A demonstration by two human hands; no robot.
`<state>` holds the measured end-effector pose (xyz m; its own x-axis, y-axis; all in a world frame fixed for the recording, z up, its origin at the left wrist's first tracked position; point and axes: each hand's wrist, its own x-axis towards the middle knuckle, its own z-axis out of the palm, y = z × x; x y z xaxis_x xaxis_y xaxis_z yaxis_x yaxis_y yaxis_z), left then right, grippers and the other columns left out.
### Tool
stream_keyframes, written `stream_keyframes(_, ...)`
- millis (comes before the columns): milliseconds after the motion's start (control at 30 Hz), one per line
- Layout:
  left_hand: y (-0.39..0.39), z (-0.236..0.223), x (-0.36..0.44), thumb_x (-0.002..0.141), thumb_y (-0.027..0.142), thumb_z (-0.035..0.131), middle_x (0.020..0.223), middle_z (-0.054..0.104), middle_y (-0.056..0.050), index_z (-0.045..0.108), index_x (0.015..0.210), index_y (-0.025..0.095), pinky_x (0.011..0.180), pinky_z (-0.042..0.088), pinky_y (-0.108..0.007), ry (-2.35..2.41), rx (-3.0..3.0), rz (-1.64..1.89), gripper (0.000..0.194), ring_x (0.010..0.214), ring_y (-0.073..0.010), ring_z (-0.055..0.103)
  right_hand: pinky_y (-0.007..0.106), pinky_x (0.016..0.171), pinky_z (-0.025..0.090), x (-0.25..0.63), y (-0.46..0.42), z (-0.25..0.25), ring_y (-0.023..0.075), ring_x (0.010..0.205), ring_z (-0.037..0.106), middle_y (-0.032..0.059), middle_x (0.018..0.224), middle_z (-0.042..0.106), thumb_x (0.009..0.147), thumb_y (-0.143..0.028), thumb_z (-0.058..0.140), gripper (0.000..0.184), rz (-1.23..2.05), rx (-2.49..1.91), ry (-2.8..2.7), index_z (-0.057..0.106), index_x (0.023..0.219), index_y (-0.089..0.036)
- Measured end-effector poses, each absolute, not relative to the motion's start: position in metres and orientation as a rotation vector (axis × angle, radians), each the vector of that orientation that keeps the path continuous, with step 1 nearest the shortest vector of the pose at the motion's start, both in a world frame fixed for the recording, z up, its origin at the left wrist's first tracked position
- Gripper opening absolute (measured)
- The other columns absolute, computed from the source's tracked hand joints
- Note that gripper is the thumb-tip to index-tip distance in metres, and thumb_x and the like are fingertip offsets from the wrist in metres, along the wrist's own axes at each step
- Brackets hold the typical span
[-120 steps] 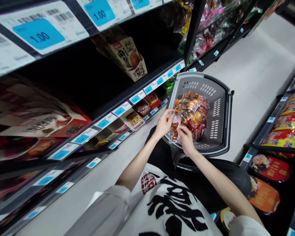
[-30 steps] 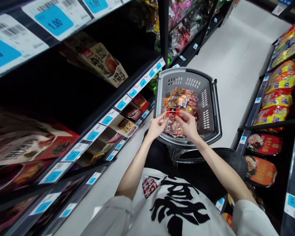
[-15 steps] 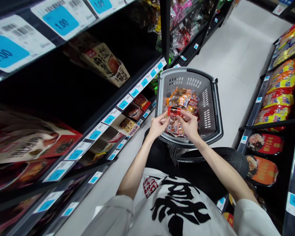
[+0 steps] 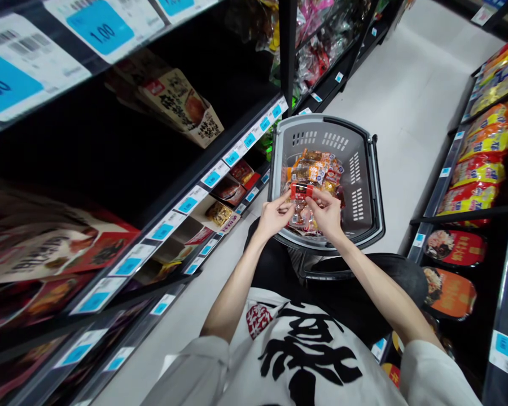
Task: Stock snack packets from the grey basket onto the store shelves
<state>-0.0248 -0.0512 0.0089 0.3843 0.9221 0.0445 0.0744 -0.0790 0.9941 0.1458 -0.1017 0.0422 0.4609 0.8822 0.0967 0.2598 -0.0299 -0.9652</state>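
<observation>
Both my hands hold a small red snack packet point(image 4: 301, 191) over the near end of a grey shopping basket point(image 4: 366, 169). My left hand point(image 4: 273, 216) pinches the packet's left end and my right hand point(image 4: 327, 213) pinches its right end. Several orange, red and clear snack packets point(image 4: 317, 169) fill the basket below it. The basket stands on the aisle floor in front of my knees.
Black shelving with blue price tags point(image 4: 187, 204) runs along my left, with a tilted snack display box point(image 4: 185, 107) and open trays point(image 4: 217, 213) lower down. A shelf of bagged and bowl snacks point(image 4: 474, 169) stands on the right. Pale floor point(image 4: 406, 101) stretches ahead.
Four seconds ago my hands held a pinkish clear packet; now they hold a red one. Over the last second the hands and packet barely moved.
</observation>
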Motion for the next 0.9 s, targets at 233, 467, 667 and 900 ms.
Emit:
stream_keyframes(233, -0.0490, 0.0101, -0.0245, 0.087, 0.035, 0.073, 0.085, 0.081, -0.005, 0.063, 0.149, 0.005, 0.067, 0.060, -0.017, 0.948, 1.505, 0.891, 0.069, 0.066, -0.0092, 0.070, 0.030, 0.065, 0.044, 0.1479, -0.1005, 0.0422, 0.0155, 0.067, 0.050, 0.0044, 0.084, 0.068, 0.085, -0.035, 0.073, 0.029, 0.686, -1.548, -1.057, 0.087, 0.104, -0.018)
stream_keyframes(467, -0.0491, 0.0126, -0.0251, 0.087, 0.036, 0.073, 0.080, 0.079, -0.002, 0.065, 0.147, 0.005, 0.065, 0.059, -0.017, 0.967, 1.528, 0.885, 0.068, 0.060, -0.0072, 0.064, 0.032, 0.070, 0.047, 0.1474, -0.1004, 0.0432, 0.0166, 0.070, 0.052, 0.0028, 0.081, 0.067, 0.085, -0.031, 0.074, 0.026, 0.676, -1.597, -1.046, 0.088, 0.105, -0.021)
stream_keyframes(667, -0.0497, 0.0098, -0.0254, 0.085, 0.041, 0.076, 0.083, 0.081, -0.004, 0.067, 0.143, 0.003, 0.071, 0.062, -0.021, 0.990, 1.498, 0.892, 0.071, 0.062, -0.0080, 0.064, 0.033, 0.075, 0.049, 0.1483, -0.1012, 0.0428, 0.0171, 0.075, 0.057, 0.0035, 0.086, 0.069, 0.084, -0.027, 0.072, 0.025, 0.704, -1.597, -1.007, 0.087, 0.103, -0.019)
stream_keyframes(900, -0.0503, 0.0098, -0.0251, 0.086, 0.040, 0.074, 0.081, 0.079, -0.004, 0.066, 0.145, 0.003, 0.068, 0.060, -0.019, 0.974, 1.496, 0.901, 0.070, 0.059, -0.0071, 0.062, 0.032, 0.074, 0.049, 0.1474, -0.1013, 0.0422, 0.0176, 0.078, 0.059, 0.0036, 0.085, 0.070, 0.083, -0.024, 0.072, 0.019, 0.693, -1.557, -0.994, 0.087, 0.094, -0.021)
